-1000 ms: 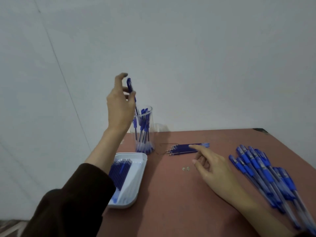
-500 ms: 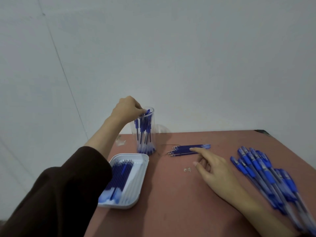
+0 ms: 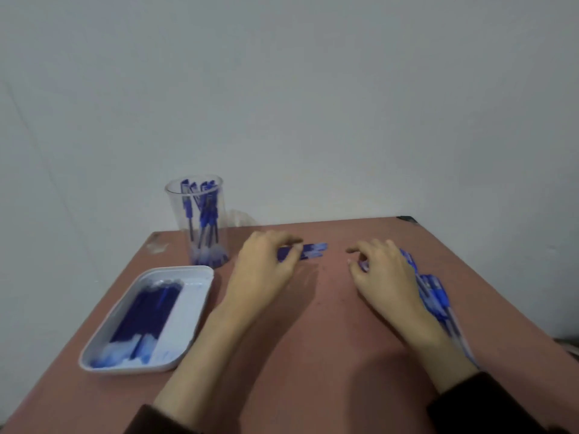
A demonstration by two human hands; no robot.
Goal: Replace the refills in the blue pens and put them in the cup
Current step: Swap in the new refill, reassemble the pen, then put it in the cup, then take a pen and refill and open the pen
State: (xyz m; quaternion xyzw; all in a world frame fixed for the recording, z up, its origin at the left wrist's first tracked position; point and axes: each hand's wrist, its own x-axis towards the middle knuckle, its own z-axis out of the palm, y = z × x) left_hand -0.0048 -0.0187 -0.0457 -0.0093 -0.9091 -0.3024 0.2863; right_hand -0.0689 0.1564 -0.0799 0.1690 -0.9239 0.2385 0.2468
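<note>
— Two hands, two errands. Where do we stand?

— Our left hand (image 3: 263,270) is bent down over the loose refills (image 3: 313,250), which lie on the counter (image 3: 313,355) between the cup (image 3: 177,211) and the heap of blue pens (image 3: 435,292). Blur hides whether its fingertips pinch a refill or only rest on the bundle, so we cannot tell. Our right hand (image 3: 388,274) hovers over the heap, loosely curled, thumb and forefinger apart, holding nothing we can make out.

— So we take the step to be fetching one refill and one pen?

— That is our guess. We should roll a single refill clear of the bundle with the fingertips before pinching, or several may come up together. On the right, we should take the outermost pen by its barrel and not dig into the heap, since the pens overlap and could scatter.

— And the cup?

— It stands upright at the far left, with several pens in it, just beyond the white tray (image 3: 194,308). We should bring the work to the bare middle, well clear of both.
</note>
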